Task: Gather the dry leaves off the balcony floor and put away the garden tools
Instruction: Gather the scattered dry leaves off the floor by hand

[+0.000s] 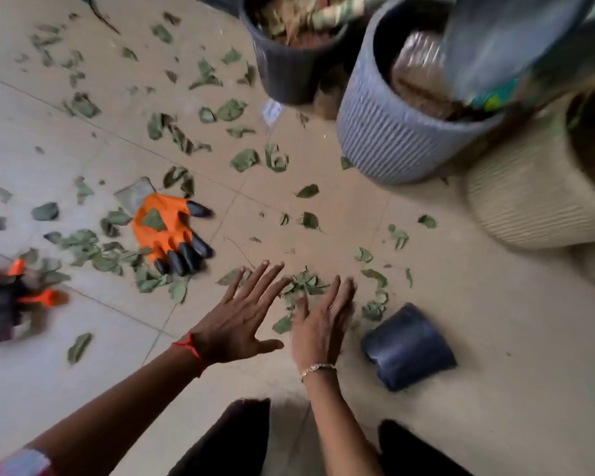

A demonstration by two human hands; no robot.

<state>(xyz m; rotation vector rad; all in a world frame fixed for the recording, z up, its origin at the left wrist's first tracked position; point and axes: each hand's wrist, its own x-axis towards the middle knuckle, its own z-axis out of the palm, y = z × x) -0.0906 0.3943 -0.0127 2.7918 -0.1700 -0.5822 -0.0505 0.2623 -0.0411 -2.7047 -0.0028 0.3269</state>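
Dry green leaves lie scattered over the beige tiled floor, and a small heap of leaves point(303, 285) sits between my fingertips. My left hand point(241, 321) reaches out flat with fingers spread, just left of the heap. My right hand point(323, 321) lies beside it, fingers straight, its tips at the heap's right edge. Neither hand holds anything. An orange garden glove with black claws point(169, 235) lies on the floor to the left. At the left edge lie orange and black garden tools point(18, 297), blurred.
A small dark pot point(407, 347) lies on its side to the right of my right hand. Behind stand a black pot point(289, 70), a ribbed grey pot point(385, 132) and a ribbed cream pot point(529, 201). My dark-clad knees are at the bottom edge.
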